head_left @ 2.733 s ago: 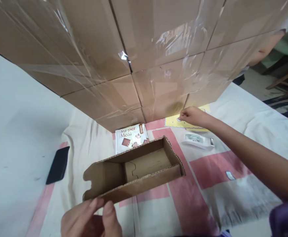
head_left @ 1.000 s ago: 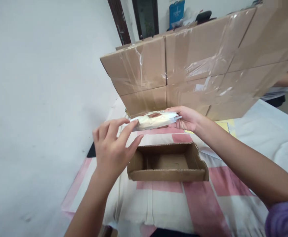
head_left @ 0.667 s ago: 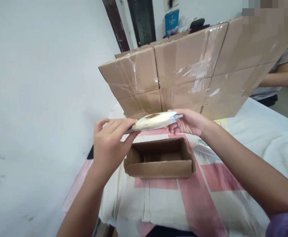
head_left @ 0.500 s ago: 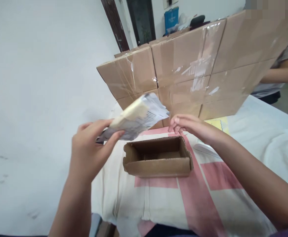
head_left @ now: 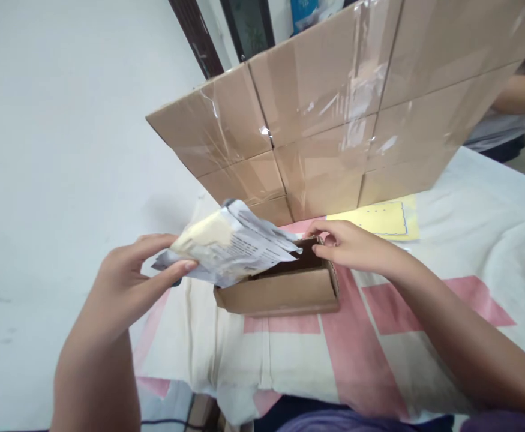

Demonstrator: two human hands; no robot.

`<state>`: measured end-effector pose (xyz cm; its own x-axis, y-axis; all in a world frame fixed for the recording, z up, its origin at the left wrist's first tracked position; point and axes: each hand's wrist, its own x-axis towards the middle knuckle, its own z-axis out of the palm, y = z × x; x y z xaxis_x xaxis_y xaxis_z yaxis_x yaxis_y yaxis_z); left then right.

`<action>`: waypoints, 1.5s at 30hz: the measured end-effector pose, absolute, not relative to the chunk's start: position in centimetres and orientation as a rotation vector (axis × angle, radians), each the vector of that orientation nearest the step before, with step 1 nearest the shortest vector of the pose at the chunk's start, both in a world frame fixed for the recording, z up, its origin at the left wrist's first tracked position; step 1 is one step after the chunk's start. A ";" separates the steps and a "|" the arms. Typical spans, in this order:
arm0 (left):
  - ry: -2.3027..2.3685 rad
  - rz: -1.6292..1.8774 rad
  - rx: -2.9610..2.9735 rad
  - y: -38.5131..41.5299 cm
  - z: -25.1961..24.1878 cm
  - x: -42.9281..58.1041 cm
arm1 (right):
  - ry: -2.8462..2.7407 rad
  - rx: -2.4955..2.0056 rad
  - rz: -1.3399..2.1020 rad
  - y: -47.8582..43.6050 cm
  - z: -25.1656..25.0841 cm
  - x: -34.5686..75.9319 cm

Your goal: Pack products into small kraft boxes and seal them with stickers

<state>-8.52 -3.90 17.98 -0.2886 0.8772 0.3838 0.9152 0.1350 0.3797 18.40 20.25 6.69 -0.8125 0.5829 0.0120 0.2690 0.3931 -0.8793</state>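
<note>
My left hand [head_left: 143,273] pinches one end of a crinkled white and pale-yellow packet [head_left: 239,249] with dark printed lines. The packet slants over the left part of a small, open-topped brown cardboard box [head_left: 284,295] and hides that part of its opening. At the box's far right corner, my right hand [head_left: 341,243] has its thumb and fingers closed around the rim. The box rests on a white cloth [head_left: 298,360] with pink blocks.
A tall wall of taped cardboard [head_left: 320,108] stands behind the box. A yellow sheet with blue marks [head_left: 379,219] lies at its foot. White wall [head_left: 64,150] fills the left side. Another person's arm [head_left: 523,94] shows at the far right.
My left hand has moved left and down with the packet, which now overlaps the box opening. My right hand has come down onto the box's right corner. The view has tilted down.
</note>
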 end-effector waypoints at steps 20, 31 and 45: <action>-2.478 0.210 -2.184 5.0 11.7 -4.9 | -2.348 -0.736 1.497 21.7 6.4 19.4; -2.591 0.060 -2.438 6.4 11.6 -5.9 | -2.314 -0.727 1.616 22.4 5.6 19.4; -2.544 0.220 -2.713 5.3 11.5 -6.0 | -2.343 -0.806 1.612 22.7 5.3 19.2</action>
